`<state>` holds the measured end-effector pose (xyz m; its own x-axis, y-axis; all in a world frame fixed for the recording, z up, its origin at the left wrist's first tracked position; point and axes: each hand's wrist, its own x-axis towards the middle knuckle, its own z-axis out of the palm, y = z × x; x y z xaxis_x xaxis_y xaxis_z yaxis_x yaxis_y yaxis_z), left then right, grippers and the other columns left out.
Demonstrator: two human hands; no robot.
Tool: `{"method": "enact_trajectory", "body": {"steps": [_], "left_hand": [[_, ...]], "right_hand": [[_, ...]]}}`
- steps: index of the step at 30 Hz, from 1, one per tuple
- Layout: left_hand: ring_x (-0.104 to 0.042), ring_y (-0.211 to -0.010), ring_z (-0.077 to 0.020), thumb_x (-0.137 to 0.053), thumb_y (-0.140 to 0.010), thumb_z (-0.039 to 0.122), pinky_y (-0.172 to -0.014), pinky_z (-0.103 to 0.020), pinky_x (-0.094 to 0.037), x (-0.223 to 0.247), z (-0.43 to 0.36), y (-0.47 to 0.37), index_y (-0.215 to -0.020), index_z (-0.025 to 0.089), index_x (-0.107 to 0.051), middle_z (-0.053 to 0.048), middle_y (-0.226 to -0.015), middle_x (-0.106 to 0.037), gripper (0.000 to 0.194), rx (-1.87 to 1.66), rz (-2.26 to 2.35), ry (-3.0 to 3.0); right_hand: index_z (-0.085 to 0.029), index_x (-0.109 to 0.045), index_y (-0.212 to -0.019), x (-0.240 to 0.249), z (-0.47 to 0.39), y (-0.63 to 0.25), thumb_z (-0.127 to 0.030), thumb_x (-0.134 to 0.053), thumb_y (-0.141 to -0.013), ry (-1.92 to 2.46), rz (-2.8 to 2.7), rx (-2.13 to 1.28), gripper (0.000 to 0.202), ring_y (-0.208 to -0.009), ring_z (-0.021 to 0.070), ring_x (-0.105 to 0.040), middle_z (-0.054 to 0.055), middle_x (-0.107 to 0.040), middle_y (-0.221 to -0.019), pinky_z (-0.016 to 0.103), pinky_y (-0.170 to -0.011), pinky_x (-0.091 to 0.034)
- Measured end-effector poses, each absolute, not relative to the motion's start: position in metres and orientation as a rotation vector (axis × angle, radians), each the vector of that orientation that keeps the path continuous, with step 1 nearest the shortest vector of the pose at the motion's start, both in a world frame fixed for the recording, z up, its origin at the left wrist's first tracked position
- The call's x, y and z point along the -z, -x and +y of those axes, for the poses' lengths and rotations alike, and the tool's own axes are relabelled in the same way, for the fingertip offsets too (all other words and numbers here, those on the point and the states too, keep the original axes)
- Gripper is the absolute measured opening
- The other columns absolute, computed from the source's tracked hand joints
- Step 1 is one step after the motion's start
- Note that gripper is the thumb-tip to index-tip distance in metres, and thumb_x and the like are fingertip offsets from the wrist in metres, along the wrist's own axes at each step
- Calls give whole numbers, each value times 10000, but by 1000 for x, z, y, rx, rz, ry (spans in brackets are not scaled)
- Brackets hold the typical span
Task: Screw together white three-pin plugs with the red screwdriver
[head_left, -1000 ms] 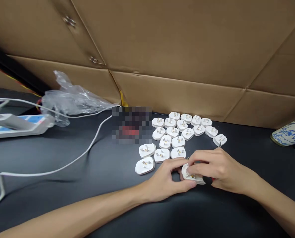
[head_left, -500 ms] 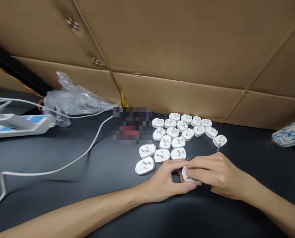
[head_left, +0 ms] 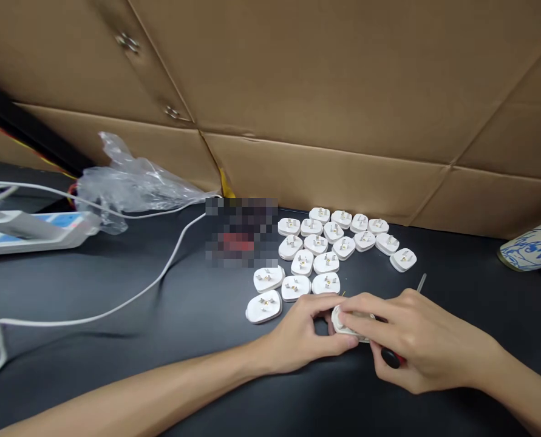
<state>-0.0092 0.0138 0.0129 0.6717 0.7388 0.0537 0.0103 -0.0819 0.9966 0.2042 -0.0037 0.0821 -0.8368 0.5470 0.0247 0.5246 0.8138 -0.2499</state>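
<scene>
A white plug part (head_left: 343,321) is gripped by the fingers and thumb of my left hand (head_left: 306,334). Over it, my right hand (head_left: 411,340) presses with its fingertips and covers much of its surface. The same right hand holds a screwdriver, whose black and red handle (head_left: 391,358) shows under the palm and whose metal shaft (head_left: 422,283) sticks out behind the knuckles. Beyond my hands, several white plugs (head_left: 316,244) lie on the black table with their metal pins up.
Brown cardboard (head_left: 325,79) stands along the back. At the left are a power strip (head_left: 37,233), clear plastic wrap (head_left: 138,185) and a white cable (head_left: 161,276). A decorated cylinder (head_left: 532,247) lies at the far right.
My right hand has rolled over and shifted slightly right, uncovering the handle's black end. The screwdriver shaft now points further right. My left hand has kept its grip on the plug part.
</scene>
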Motion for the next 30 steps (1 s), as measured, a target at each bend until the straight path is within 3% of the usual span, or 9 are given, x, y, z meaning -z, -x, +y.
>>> {"method": "enact_trajectory", "body": {"steps": [8, 13, 21, 30], "left_hand": [[-511, -686, -132, -686, -841, 243, -625, -214, -425, -10, 14, 9, -854, 132, -678, 10, -732, -567, 112, -682, 664, -1592], [-514, -686, -125, -690, -833, 216, -616, -203, -421, -11, 13, 10, -860, 134, -685, 14, -740, -568, 87, -685, 655, -1575], [-545, -735, -148, -668, -836, 175, -668, -226, -443, -13, 13, 11, -912, 132, -713, -7, -784, -635, 98, -648, 687, -1615], [-519, -683, -124, -658, -836, 140, -657, -210, -413, -17, 12, 9, -757, 138, -672, 22, -710, -600, 80, -687, 636, -1606]], "right_hand": [[-156, -575, -1266, -75, -6, -202, -151, -532, -884, 819, -2901, -152, 384, -743, 189, -719, 63, -711, -1219, 307, -482, -429], [-112, -580, -1224, -70, -4, -201, -70, -394, -965, 737, -2836, -95, 321, -690, 154, -707, 80, -749, -1093, 281, -455, -411], [-63, -565, -1187, -55, -4, -198, -54, -327, -1013, 641, -2695, -112, 294, -627, 101, -669, 82, -746, -897, 209, -510, -474], [-77, -604, -1081, -56, -5, -196, 2, -287, -955, 658, -2760, -192, 350, -617, 93, -664, 101, -729, -961, 201, -500, -500]]}}
